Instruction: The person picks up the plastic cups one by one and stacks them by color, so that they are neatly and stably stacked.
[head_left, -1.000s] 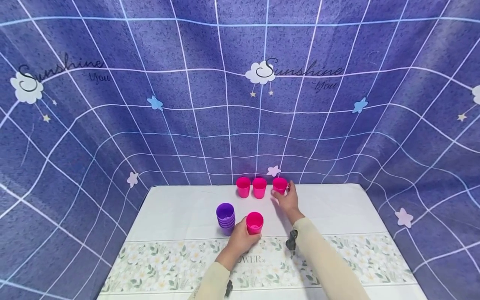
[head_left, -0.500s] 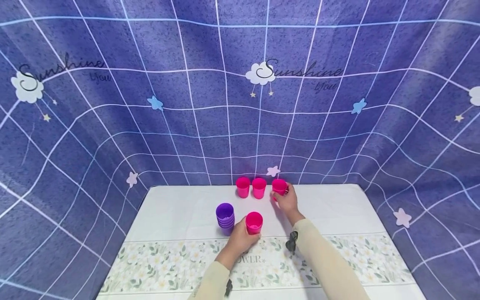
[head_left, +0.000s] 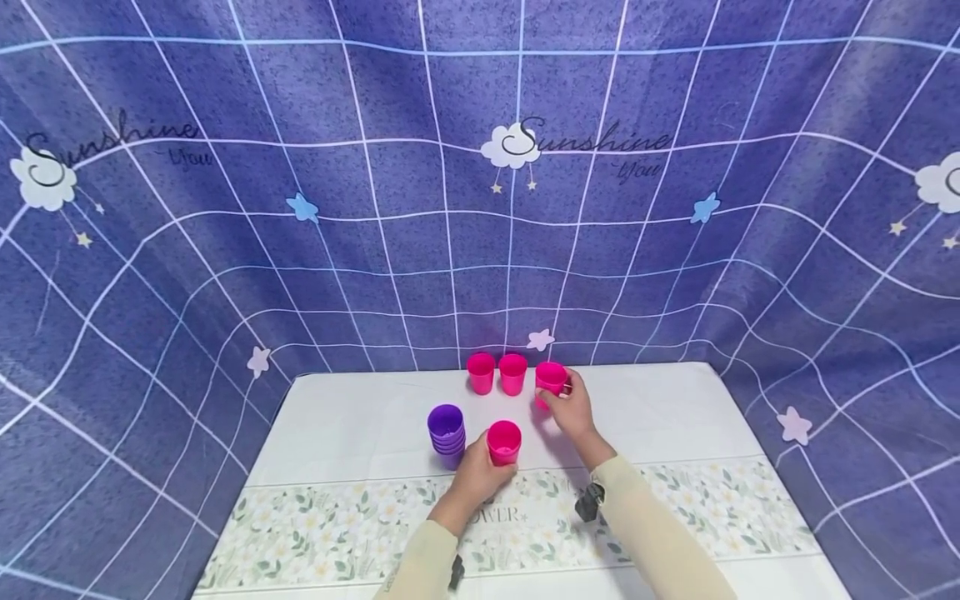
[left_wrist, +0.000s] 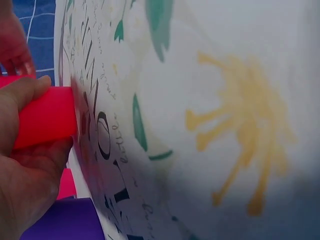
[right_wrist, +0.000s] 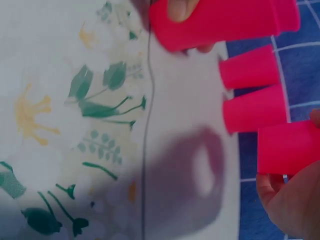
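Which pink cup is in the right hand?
The rightmost cup in the head view; the left hand holds the front cup, the back two cups touch neither hand.

Both your arms (head_left: 660,533) extend forward; your left hand (head_left: 477,477) curls its fingers (left_wrist: 55,155) in a grip; your right hand (head_left: 572,412), farther out, grips likewise.

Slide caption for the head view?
Left hand grips one pink cup beside stacked purple cups; right hand grips another pink cup; two more pink cups nearby.
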